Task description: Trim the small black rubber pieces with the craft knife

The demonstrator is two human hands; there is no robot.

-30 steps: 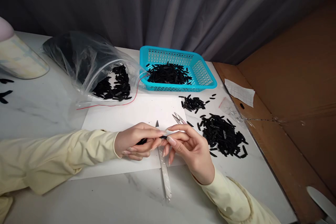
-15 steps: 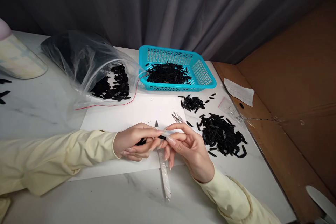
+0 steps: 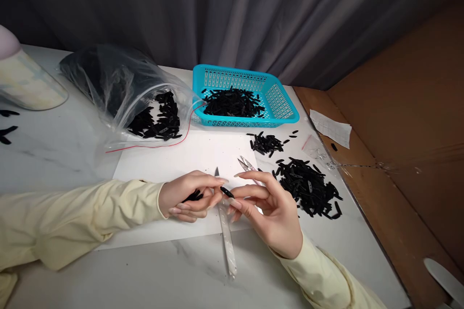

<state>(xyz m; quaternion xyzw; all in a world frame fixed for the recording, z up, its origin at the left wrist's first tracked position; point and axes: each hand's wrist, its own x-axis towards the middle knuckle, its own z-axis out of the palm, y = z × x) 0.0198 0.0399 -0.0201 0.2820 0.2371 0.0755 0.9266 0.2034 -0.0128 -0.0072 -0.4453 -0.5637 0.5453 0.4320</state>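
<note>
My left hand rests on a white sheet and is closed around several small black plastic pieces. One black piece sticks out between its thumb and forefinger. My right hand is just right of it, fingers spread, with fingertips next to that piece. Small thread snips lie behind my right hand; whether the hand touches them I cannot tell. A craft knife with a pale handle lies on the table under both hands.
A turquoise basket holds black pieces at the back. A clear plastic bag with more pieces lies back left. Two loose heaps, a small one and a large one, sit right of the sheet. A cardboard wall borders the table's right edge.
My right hand has slid a little to the right and opened away from the black piece, which now shows between the two hands. My left hand stayed in place.
</note>
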